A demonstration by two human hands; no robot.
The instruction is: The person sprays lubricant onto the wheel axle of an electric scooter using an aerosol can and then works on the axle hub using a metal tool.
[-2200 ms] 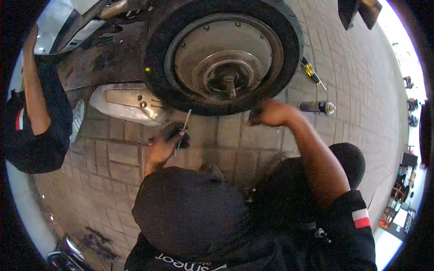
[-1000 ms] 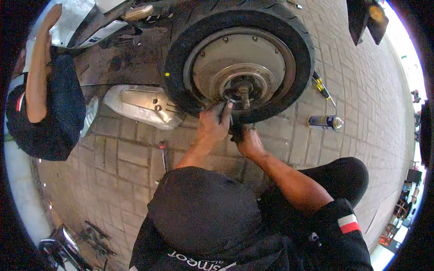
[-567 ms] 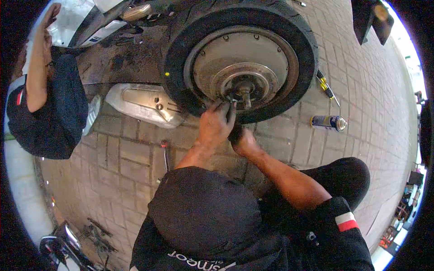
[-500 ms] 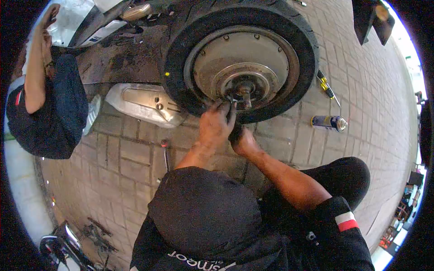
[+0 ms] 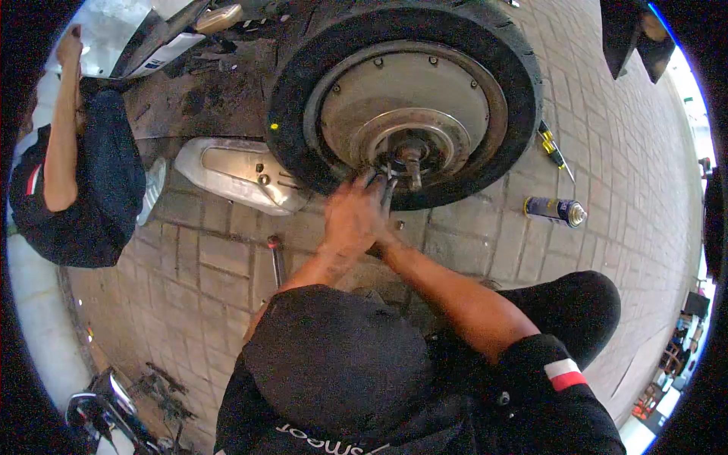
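Observation:
A large wheel with a black tyre (image 5: 292, 91) and a grey metal hub (image 5: 409, 87) lies in front of me. An axle end (image 5: 412, 155) stands up from the hub's centre. My left hand (image 5: 353, 212), slightly blurred, is closed at the near side of the hub. From its fingers a slim metal tool (image 5: 388, 188), maybe pliers, reaches toward the axle; its exact kind is unclear. My right hand (image 5: 381, 240) is close below and mostly covered by the left, its fingers hidden. A small metal piece (image 5: 400, 225) lies on the paving beside it.
A spray can (image 5: 555, 211) and a yellow-black screwdriver (image 5: 557, 155) lie to the right. To the left are a silver metal cover (image 5: 235, 176) and a red-ended tool (image 5: 275, 258). Another person (image 5: 83, 182) sits at far left near a vehicle body (image 5: 152, 49).
My right hand has moved left and up, behind my left hand. The left hand has shifted slightly left. The small metal piece on the paving has come into view.

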